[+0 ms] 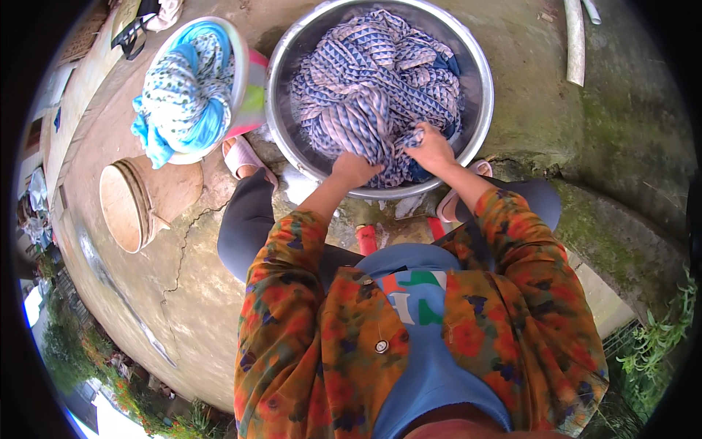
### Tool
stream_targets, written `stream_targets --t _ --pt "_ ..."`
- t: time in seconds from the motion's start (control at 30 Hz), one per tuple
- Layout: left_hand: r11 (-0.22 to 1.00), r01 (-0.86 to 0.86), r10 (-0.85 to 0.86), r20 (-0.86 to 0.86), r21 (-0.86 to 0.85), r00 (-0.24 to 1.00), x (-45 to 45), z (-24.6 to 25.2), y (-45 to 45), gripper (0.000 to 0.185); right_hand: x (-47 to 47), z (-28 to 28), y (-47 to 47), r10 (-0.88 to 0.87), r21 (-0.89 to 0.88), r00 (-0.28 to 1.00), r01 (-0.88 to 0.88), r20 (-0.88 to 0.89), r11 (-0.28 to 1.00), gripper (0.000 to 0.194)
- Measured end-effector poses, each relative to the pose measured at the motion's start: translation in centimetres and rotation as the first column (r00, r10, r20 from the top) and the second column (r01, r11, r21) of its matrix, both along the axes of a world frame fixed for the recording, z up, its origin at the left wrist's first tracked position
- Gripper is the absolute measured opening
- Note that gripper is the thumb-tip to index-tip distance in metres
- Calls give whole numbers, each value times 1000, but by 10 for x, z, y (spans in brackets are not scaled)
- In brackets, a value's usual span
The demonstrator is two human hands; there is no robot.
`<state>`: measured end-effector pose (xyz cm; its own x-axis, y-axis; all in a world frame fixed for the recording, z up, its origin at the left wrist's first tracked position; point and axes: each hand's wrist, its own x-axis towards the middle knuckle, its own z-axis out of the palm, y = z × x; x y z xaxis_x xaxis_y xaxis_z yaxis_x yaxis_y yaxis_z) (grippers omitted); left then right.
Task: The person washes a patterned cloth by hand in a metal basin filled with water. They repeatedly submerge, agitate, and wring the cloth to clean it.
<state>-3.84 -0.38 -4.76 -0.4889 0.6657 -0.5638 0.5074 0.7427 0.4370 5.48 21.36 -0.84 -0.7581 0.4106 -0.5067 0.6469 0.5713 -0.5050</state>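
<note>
A large metal basin (481, 110) stands on the ground before me, between my feet. In it lies a bunched heap of wet-looking fabric (378, 71) with blue and pale triangles and stripes. My left hand (356, 169) grips a gathered fold of it near the basin's near rim. Just to the right, my right hand (430, 145) holds another bunch of the same cloth, with fingers curled round it. Some dark blue fabric (419, 171) shows beneath. The ends of my left fingers are partly hidden in the folds.
Left of the basin, a bucket (241, 71) holds a twisted blue and white dotted cloth (181, 104). A wooden stool (123, 206) lies on its side on the cracked concrete. A pale pole (575, 44) lies at the upper right, and a mossy ledge (609, 230) runs along the right.
</note>
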Motion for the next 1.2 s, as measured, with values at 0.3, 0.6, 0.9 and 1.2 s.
stream_targets --t 0.3,0.6,0.9,1.2 --pt "949 56 -7 159 -310 987 -3 -61 47 82 -19 -56 15 156 -31 960 -153 233 988 72" --pt "984 70 -82 -66 -164 994 -22 -114 59 81 -49 -120 38 410 74 900 -423 146 903 42" --pt "961 -248 269 205 -121 941 6 -95 11 82 -34 -113 -7 160 405 979 -198 126 892 49" --pt "370 -923 748 624 -109 226 23 -31 19 65 -13 -68 -30 -165 -64 981 172 100 983 56"
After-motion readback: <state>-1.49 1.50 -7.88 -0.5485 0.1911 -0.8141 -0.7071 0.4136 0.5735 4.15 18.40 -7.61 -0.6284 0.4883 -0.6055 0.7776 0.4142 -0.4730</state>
